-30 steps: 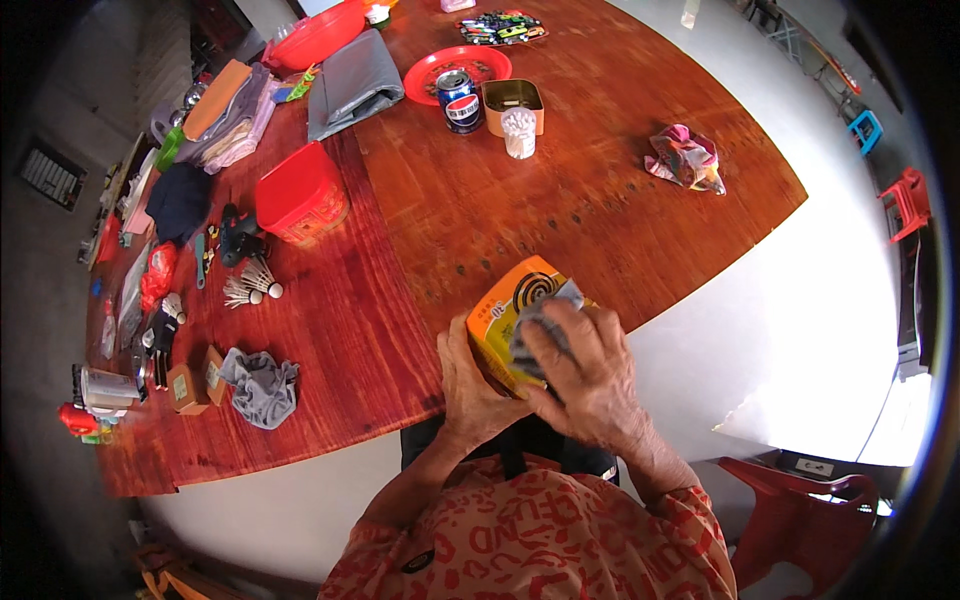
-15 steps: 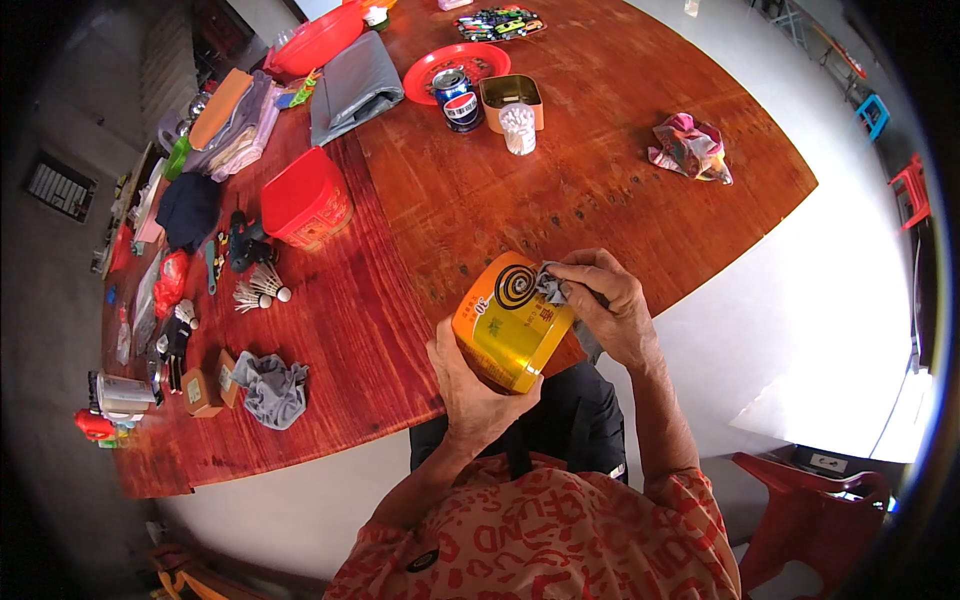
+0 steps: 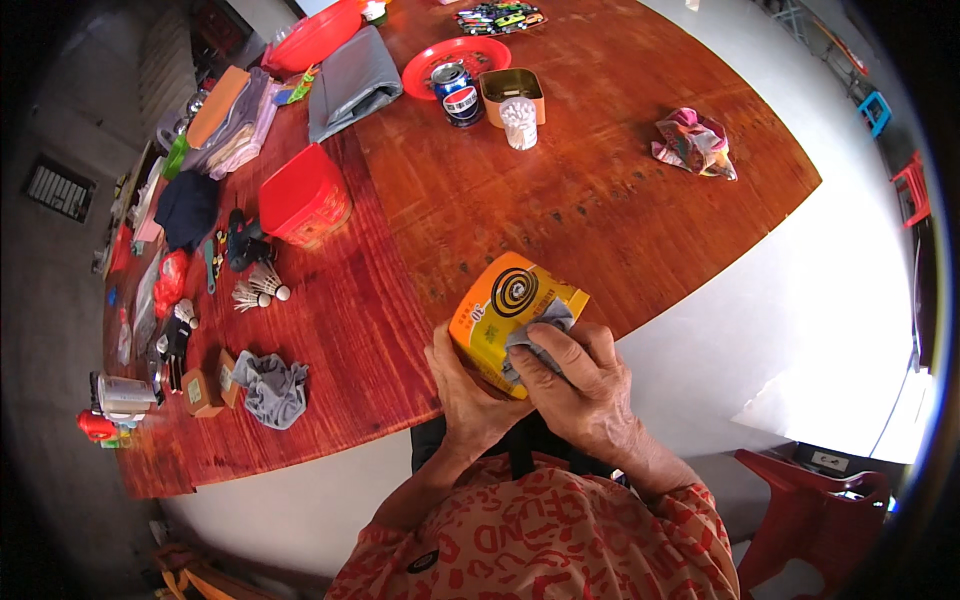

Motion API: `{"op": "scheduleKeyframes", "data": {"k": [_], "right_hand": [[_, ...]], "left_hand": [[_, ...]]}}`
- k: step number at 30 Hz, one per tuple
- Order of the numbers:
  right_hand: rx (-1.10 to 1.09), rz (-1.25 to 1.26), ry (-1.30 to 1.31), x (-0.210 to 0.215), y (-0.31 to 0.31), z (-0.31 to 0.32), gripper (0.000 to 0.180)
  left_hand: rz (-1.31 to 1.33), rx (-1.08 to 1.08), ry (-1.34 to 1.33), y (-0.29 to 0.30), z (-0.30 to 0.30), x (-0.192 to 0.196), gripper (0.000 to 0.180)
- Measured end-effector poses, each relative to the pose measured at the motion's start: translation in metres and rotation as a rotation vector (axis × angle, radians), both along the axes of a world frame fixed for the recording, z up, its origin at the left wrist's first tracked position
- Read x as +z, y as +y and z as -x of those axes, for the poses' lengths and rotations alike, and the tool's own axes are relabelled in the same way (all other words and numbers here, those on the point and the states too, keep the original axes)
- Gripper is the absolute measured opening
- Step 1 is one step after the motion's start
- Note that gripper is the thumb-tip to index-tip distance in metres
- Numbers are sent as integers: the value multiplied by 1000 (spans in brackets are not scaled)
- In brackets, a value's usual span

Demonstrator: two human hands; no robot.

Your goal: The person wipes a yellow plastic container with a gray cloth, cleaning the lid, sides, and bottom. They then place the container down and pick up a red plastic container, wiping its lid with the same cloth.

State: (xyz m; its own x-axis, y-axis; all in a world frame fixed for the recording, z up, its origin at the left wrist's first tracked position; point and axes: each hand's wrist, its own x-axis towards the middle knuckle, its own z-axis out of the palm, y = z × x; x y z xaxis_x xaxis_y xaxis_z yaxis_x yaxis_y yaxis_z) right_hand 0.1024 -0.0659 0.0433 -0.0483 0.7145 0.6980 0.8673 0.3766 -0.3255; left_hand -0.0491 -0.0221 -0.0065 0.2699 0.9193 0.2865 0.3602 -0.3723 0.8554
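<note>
A yellow and orange box (image 3: 489,301) with a black spiral printed on it is held tilted at the table's near edge, above my lap. My left hand (image 3: 468,393) grips it from the left and below, closed around its lower corner. My right hand (image 3: 583,385) is closed on a grey cloth (image 3: 541,338) and presses it against the lower right of the printed face. That part of the face is hidden under the cloth and fingers.
On the wooden table (image 3: 420,200) stand a red tub (image 3: 305,195), a drink can (image 3: 458,95), cotton swabs (image 3: 519,124) and an open tin (image 3: 510,88). A crumpled wrapper (image 3: 694,145) lies right. Shuttlecocks (image 3: 260,288) and another grey cloth (image 3: 271,389) lie left. A red chair (image 3: 810,520) stands lower right.
My right hand has moved down across the box's face with the grey cloth, from its upper right corner to the lower right. My left hand keeps its hold on the box.
</note>
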Motion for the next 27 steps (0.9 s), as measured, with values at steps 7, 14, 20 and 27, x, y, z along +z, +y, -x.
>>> {"op": "scheduleKeyframes", "data": {"k": [7, 14, 20, 27], "right_hand": [[21, 91, 105, 13, 23, -16, 23], [-64, 166, 87, 12, 47, -28, 25], [110, 34, -172, 20, 37, 13, 27], [192, 152, -2, 20, 63, 1, 25]], "left_hand": [[-7, 19, 20, 2, -1, -3, 102], [-14, 37, 79, 0, 1, 4, 105], [-53, -7, 233, 5, 1, 8, 111], [82, 5, 131, 2, 0, 16, 109]]}}
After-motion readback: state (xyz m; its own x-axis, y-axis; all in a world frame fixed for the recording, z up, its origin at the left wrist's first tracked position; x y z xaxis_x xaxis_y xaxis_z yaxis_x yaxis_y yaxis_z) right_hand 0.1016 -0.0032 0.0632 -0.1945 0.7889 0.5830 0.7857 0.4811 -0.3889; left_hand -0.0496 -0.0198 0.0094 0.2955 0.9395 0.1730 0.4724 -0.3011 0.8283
